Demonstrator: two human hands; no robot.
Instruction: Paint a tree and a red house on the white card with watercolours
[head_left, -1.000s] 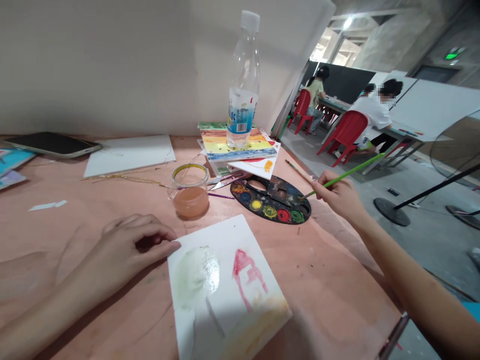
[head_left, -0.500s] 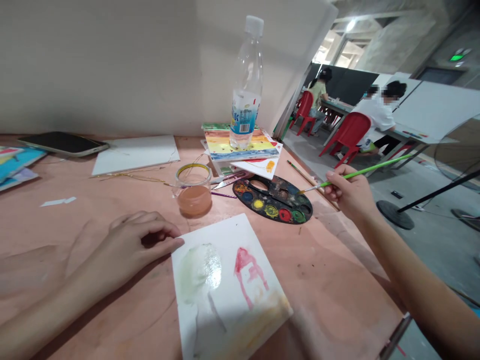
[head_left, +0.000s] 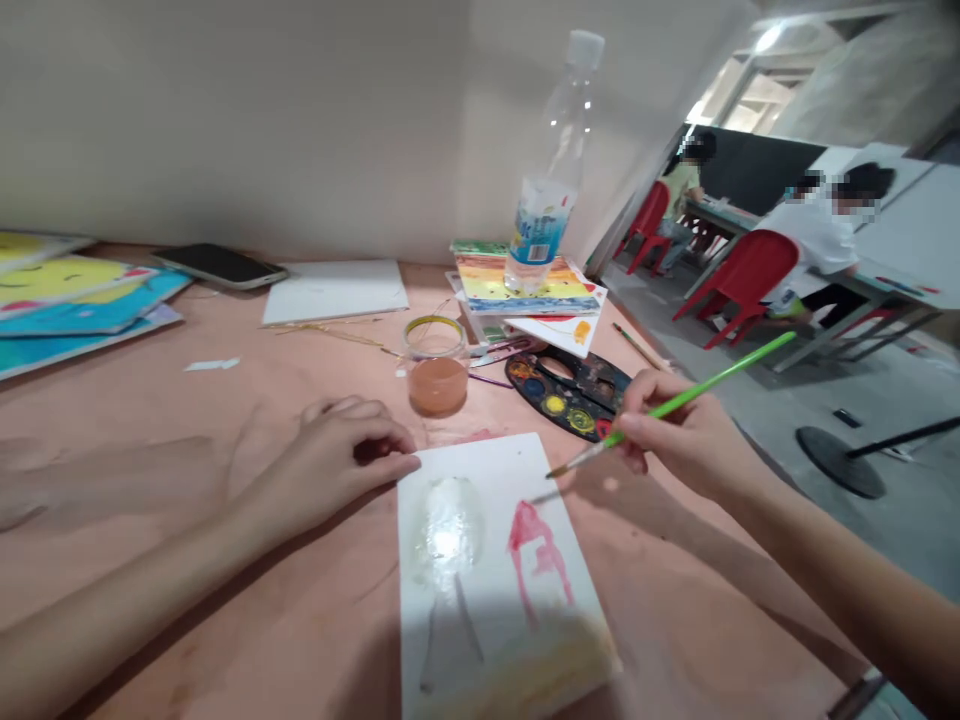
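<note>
My right hand (head_left: 670, 428) grips a green-handled paintbrush (head_left: 720, 385), its bristles just above the upper right edge of a white painting (head_left: 502, 465). On this sheet are a pale green, wet-looking tree shape, a red house outline and a yellow-brown wash at the bottom. My left hand (head_left: 352, 447) rests on the table with curled fingers; its thumb and index fingertip pinch the painting's upper left corner. Partly behind my right hand lies a black oval paint palette (head_left: 523, 388) with several colours. A clear jar (head_left: 436, 385) of brownish water stands behind the painting.
A plastic bottle (head_left: 541, 225) stands on stacked paintings (head_left: 480, 280) by the wall. A phone (head_left: 219, 265), a blank white board (head_left: 337, 288) and colourful pictures (head_left: 90, 295) lie at the back left. Beyond the table's right edge, people sit on red chairs (head_left: 739, 275).
My right hand has brought the brush from the palette towards me, to over the painting's upper right edge. The view has turned left. My left hand stays at the corner.
</note>
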